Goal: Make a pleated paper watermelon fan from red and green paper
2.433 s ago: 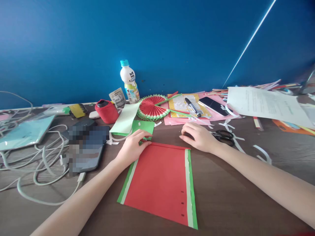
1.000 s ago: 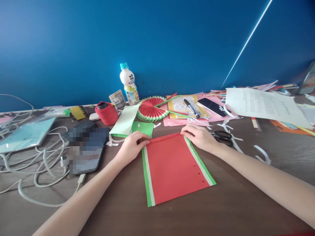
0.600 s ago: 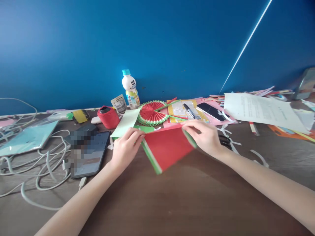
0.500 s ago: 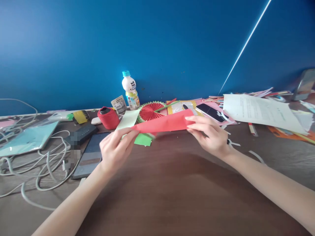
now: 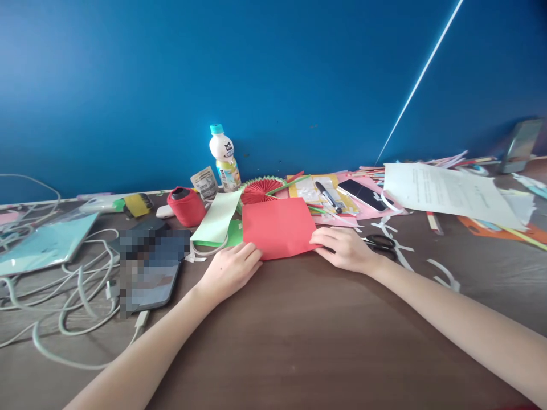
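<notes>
A sheet of red paper (image 5: 277,228) lies low over the brown table, its near edge toward me. My left hand (image 5: 235,267) grips the near left corner, fingers closed on it. At the near right corner my right hand (image 5: 342,249) pinches the sheet between thumb and fingers. Behind the paper is a red pleated paper fan (image 5: 260,191) with a green and white rim, partly covered. Pale green paper (image 5: 219,216) and a brighter green sheet (image 5: 235,232) lie to its left. Scissors (image 5: 379,242) with black handles rest beside my right wrist, partly hidden.
A bottle (image 5: 225,159) with a blue cap stands by the blue wall. Left are a red-wrapped roll (image 5: 188,208), a tablet (image 5: 160,285) and tangled white cables (image 5: 81,285). A marker (image 5: 328,196), a phone (image 5: 363,193), paper scraps and a printed sheet (image 5: 448,193) lie right.
Both hands have come down and nearer with the red paper. It was seen as a narrow raised strip; now its broad face shows, lower over the table. The scissors and marker are more visible.
</notes>
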`<state>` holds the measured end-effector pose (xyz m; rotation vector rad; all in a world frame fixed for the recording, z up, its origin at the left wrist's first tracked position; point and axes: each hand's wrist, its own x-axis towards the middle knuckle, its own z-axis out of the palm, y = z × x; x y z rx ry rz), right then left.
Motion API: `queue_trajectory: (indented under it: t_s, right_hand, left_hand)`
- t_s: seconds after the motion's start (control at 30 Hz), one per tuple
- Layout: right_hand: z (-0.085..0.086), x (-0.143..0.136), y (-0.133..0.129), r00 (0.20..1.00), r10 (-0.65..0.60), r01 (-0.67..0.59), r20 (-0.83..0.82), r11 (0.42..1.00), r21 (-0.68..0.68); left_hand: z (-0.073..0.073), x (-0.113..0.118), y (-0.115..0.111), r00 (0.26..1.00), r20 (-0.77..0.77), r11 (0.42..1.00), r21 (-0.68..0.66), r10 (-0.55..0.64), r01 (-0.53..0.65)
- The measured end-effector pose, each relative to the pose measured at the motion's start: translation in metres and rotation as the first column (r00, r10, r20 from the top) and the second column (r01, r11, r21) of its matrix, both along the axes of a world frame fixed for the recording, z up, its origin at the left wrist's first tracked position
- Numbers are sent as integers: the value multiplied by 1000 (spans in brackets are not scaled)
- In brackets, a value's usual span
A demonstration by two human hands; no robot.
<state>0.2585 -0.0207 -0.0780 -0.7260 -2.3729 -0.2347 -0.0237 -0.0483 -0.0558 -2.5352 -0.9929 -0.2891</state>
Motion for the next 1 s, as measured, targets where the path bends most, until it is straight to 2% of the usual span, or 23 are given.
queue_trajectory:
  t_s: [0.27,0.53,0.87,1.0]
  right_hand:
    - [0,1,4,997,65,-63,30,996,-68]
    - [0,1,3,995,72,-61,68,986,-153]
    - [2,-3,3,998,56,-47,36,978,-205]
    - [2,-4,3,998,57,-61,-22,962,-268]
  left_hand:
    - [-1,-1,2,1000,4,1000,-24,9,-9]
    - [-5,-1,2,997,65,1000,-12,29,-28]
    - [-4,3,0,990,117,992,-109,81,-69]
    - [-3,4,0,977,182,976,-208,109,-71]
